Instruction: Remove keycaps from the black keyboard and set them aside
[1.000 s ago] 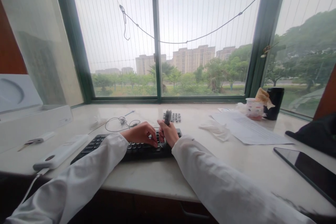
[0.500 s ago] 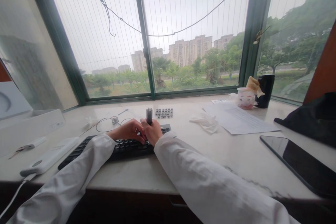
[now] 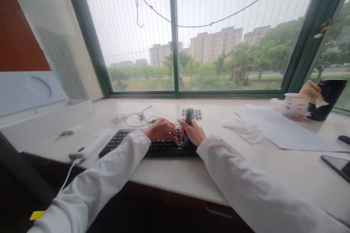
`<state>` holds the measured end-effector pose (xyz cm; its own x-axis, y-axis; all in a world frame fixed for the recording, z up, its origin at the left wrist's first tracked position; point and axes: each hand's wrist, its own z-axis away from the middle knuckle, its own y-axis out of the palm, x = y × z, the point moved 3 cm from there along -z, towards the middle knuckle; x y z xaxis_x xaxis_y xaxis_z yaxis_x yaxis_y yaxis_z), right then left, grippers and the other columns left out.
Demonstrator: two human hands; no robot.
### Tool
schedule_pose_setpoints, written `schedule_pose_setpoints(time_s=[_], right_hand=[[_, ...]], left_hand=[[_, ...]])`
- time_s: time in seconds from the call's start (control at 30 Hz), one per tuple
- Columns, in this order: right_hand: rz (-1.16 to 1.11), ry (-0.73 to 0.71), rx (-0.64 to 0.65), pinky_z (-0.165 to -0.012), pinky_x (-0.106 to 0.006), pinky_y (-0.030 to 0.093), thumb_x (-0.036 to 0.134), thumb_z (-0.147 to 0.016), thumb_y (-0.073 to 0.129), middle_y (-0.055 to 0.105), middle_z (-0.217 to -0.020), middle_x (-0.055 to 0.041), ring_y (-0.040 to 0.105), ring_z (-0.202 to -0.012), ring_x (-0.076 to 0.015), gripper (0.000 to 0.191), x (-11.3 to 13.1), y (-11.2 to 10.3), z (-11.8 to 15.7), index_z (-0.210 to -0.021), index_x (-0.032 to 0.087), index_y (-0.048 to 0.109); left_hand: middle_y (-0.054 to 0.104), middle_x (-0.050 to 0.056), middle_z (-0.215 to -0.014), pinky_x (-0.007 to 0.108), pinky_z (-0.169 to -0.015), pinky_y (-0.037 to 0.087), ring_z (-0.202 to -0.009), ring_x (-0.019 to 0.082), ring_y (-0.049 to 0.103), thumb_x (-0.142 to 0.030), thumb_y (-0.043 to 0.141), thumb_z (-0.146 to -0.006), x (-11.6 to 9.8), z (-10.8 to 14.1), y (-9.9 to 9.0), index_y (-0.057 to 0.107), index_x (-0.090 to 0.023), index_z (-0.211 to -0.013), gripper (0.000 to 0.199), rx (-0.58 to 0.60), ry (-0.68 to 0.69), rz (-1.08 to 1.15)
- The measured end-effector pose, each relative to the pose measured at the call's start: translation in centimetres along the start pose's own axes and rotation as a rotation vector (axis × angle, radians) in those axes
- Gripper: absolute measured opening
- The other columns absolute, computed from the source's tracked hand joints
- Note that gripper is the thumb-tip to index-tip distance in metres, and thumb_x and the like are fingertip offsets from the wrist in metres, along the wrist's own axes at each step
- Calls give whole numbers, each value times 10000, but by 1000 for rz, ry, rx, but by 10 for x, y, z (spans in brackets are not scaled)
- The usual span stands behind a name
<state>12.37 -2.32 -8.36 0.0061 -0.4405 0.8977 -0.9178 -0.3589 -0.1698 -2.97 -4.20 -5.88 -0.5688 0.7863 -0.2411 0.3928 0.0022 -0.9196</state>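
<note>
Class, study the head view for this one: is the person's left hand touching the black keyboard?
Touching. The head view shows the left hand lying over the black keyboard, its fingertips resting on the keys.

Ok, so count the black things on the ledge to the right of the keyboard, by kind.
Black cups: 1
Dark-screened phones or tablets: 1
Small black objects, kind unclear: 1
Total: 3
</note>
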Motion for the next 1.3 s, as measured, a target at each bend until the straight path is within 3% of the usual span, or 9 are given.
schedule_pose_setpoints(time_s=[0.13, 0.2, 0.43, 0.63, 0.83, 0.97, 1.17, 1.3], right_hand=[[148, 66, 68, -455, -249, 338, 514, -811, 602, 458, -415, 29, 415, -392, -98, 477, -5, -13, 0, -485, 195, 464], [62, 121, 32, -433, -253, 330, 589, -806, 589, 438, -426, 37, 411, -393, -104, 506, -5, -17, 0, -512, 204, 444], [76, 144, 31, -560, -303, 411, 578, -803, 632, 485, -490, -8, 486, -494, -140, 494, -6, -14, 2, -524, 206, 465], [-221, 273, -85, -519, -284, 415, 553, -793, 665, 400, -524, 14, 454, -512, -130, 465, -3, -7, 5, -547, 206, 478], [-514, 292, -144, -483, -210, 396, 532, -737, 745, 321, -544, 53, 391, -516, -88, 469, 14, 3, 9, -598, 197, 448], [-720, 295, -168, -461, -186, 375, 518, -726, 760, 265, -535, 78, 328, -483, -69, 481, 21, 7, 13, -624, 192, 423], [-934, 287, -203, -446, -171, 356, 520, -775, 712, 249, -493, 92, 286, -451, -62, 485, 26, 7, 15, -611, 182, 406], [-1018, 262, -190, -471, -177, 381, 525, -811, 674, 277, -491, 83, 321, -459, -66, 488, 27, 5, 15, -592, 179, 408]], left_hand=[[728, 8, -766, 173, -597, 360, -660, 77, 628, -429, 687, -822, -5, 2, 0, 779, -226, -795, 225, 4, 114, -25], [733, 3, -797, 184, -595, 356, -686, 85, 641, -447, 687, -818, -5, 3, 1, 776, -234, -814, 231, -4, 127, -46], [735, -21, -842, 241, -519, 311, -698, 88, 649, -486, 672, -820, -8, 2, 5, 767, -258, -800, 247, -55, 244, -178], [739, -31, -915, 249, -491, 281, -756, 98, 667, -494, 648, -839, -12, 4, 3, 753, -274, -865, 244, -74, 255, -265], [730, 30, -986, 243, -488, 245, -821, 149, 678, -542, 424, -956, -18, 2, 9, 715, -241, -994, 420, -179, 174, -364], [734, -13, -943, 246, -475, 235, -792, 132, 674, -502, 509, -931, -23, -2, 13, 714, -257, -896, 321, -203, 139, -330], [708, -20, -812, 246, -483, 249, -709, 94, 642, -491, 465, -953, -31, 0, 10, 670, -196, -770, 403, -242, 199, -251], [691, -36, -758, 245, -477, 242, -632, 75, 599, -482, 494, -936, -34, 2, 9, 650, -195, -725, 389, -307, 169, -230]])
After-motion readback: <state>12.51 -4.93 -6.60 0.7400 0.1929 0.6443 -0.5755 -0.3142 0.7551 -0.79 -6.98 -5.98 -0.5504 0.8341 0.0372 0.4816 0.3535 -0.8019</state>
